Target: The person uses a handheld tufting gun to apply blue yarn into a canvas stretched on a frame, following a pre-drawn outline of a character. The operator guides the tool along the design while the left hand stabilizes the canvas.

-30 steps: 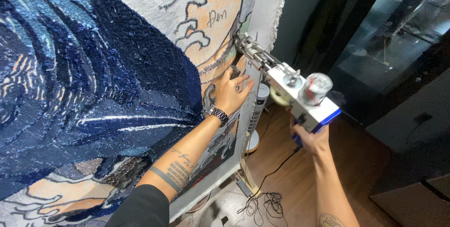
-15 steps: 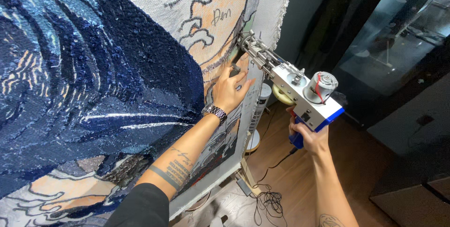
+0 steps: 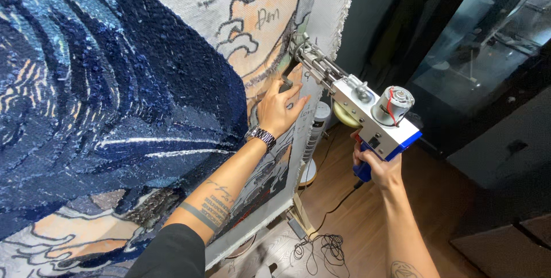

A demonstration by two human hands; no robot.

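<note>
- The right hand (image 3: 376, 166) is wrapped around the blue handle (image 3: 363, 170) of a tufting gun (image 3: 367, 114), its fingers curled tight about the grip under the gun's white body.
- The gun stretches from those fingers up and away to its needle end (image 3: 298, 51), which touches the stretched cloth (image 3: 336, 19) at the edge of an orange patch.
- Judging by the metal rods, the motor (image 3: 392, 105) on top and the yellow wheel (image 3: 344, 114) on its side, the gun is likely heavy and front-loaded. It would pull down ahead of the fingers, so the handle is the sound place to hold it.
- The rods and needle are stiff, hard and probably moving parts, best kept clear of the fingers.
- The left hand (image 3: 278, 108) lies flat on the cloth just below the needle end, fingers spread and pressed to the weave. A metal wristwatch (image 3: 261, 136) sits behind them on the wrist.
- The cloth looks taut but yielding. It would give under a push, so the flat palm steadies it better than a pinch would.
- Beyond the left fingers, the finished dark blue pile (image 3: 115, 94) looks soft and thick, and would flatten under pressure.
- A black cord (image 3: 330, 217) hangs from below the right fingers to a loose tangle on the wooden floor (image 3: 367, 232). It is limp and may snag.
- A white tower fan (image 3: 314, 140) stands on the floor between the two hands, behind the frame.
</note>
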